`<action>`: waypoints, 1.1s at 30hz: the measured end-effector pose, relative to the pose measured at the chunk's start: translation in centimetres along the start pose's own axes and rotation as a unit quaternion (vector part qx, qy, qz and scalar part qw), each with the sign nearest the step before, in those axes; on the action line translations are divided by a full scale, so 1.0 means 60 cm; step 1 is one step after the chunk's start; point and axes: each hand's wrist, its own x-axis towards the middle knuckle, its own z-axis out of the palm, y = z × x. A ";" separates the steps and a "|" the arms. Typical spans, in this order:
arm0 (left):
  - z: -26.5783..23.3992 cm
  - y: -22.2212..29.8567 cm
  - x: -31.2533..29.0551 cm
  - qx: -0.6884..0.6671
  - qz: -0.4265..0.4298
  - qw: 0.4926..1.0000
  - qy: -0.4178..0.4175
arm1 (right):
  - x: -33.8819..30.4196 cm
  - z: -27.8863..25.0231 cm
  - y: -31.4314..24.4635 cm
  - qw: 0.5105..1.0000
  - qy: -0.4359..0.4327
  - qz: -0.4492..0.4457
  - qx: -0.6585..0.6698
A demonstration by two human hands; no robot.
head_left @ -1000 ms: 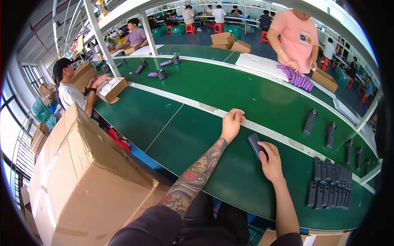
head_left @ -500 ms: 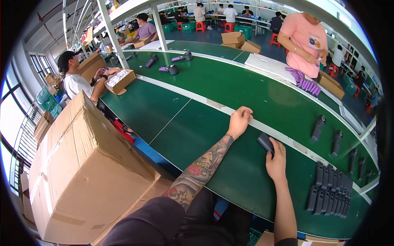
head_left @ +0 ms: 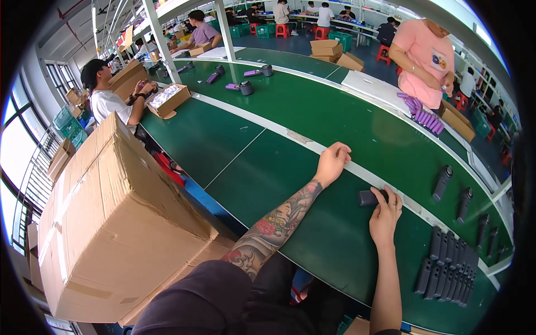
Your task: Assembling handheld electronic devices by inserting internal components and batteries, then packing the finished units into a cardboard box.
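My right hand (head_left: 386, 219) curls its fingers round one end of a dark grey handle-like casing (head_left: 366, 198), whose blunt end points left, just above the green worktop. Further left, my left hand (head_left: 334, 163) rests on the pale strip along the worktop's far edge with its fingers curled in; whether anything lies inside them is hidden. To the right of my right hand stand two rows of similar dark grey handles (head_left: 439, 278), packed side by side. Past the strip, several dark handheld devices with round heads (head_left: 443, 183) lie spaced out on the green belt.
A big cardboard box (head_left: 106, 223) fills the left side beside my leg. Purple-handled devices (head_left: 244, 87) lie on the belt's far left, near a co-worker with an open carton (head_left: 168, 101). Across the belt, a person in pink stands by a pile of purple parts (head_left: 427, 120).
The grey casing has turned in my right hand from slanting to nearly level, with my fingers now over its right end. My left hand stays by the strip; the whole view has shifted slightly.
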 end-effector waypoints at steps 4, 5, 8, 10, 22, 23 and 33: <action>0.002 -0.003 0.001 -0.005 -0.002 1.000 -0.003 | 0.007 -0.010 -0.006 0.999 -0.029 0.039 0.010; 0.002 -0.003 0.001 -0.011 0.002 1.000 0.002 | 0.008 -0.009 -0.004 0.998 -0.032 0.034 0.037; 0.003 -0.005 -0.001 -0.027 0.016 0.999 0.016 | 0.003 -0.007 0.005 0.992 -0.040 0.020 0.117; -0.003 -0.007 -0.006 -0.030 0.013 0.999 0.016 | -0.003 -0.004 -0.002 0.992 -0.033 0.020 0.117; -0.016 0.001 -0.033 -0.039 -0.006 0.999 0.023 | -0.018 0.002 -0.019 0.995 -0.029 0.015 0.096; -0.013 0.004 -0.035 -0.026 0.000 0.999 0.030 | -0.019 0.001 -0.015 0.994 -0.027 0.017 0.102; 0.006 0.003 -0.034 0.034 0.011 0.998 0.047 | -0.024 -0.002 -0.004 0.996 0.012 -0.002 0.085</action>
